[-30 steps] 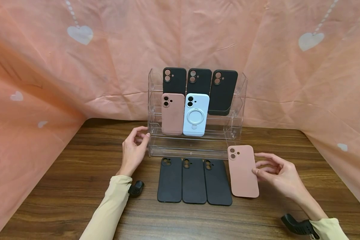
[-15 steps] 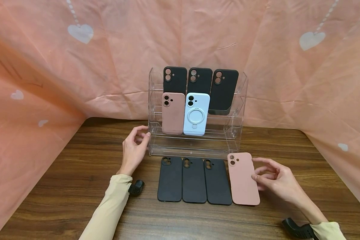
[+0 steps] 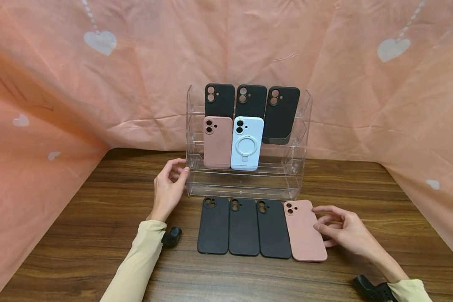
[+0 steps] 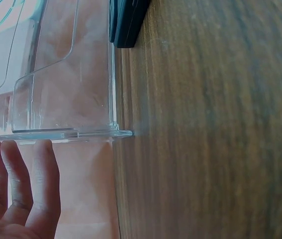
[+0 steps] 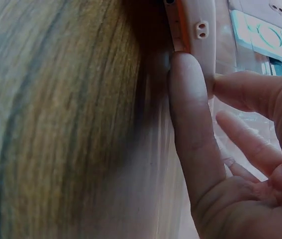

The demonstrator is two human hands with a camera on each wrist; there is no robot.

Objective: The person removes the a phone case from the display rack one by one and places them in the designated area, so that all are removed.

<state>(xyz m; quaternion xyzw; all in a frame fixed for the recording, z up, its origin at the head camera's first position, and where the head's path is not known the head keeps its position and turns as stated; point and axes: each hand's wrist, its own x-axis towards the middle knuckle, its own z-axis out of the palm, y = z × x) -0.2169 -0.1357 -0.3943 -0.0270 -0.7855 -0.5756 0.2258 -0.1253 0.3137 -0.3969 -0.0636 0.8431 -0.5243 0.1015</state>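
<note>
While left hand [image 3: 168,189] rests open against rack [image 3: 196,176], right hand [image 3: 341,230] pinches pink case [image 3: 303,230], flat on desk [image 3: 98,235] beside black cases [image 3: 243,227].

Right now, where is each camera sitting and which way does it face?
Head: above the table, facing forward and down at the clear rack; both forearms show.
Left wrist: low beside the left hand, facing the rack's side wall.
Right wrist: low behind the right hand, facing the pink case.
Shared: head and left wrist both show the rack.

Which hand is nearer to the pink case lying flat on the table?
Right. The right hand pinches the pink case's right edge; the left hand rests against the clear rack's left side, beyond the black cases.
</note>
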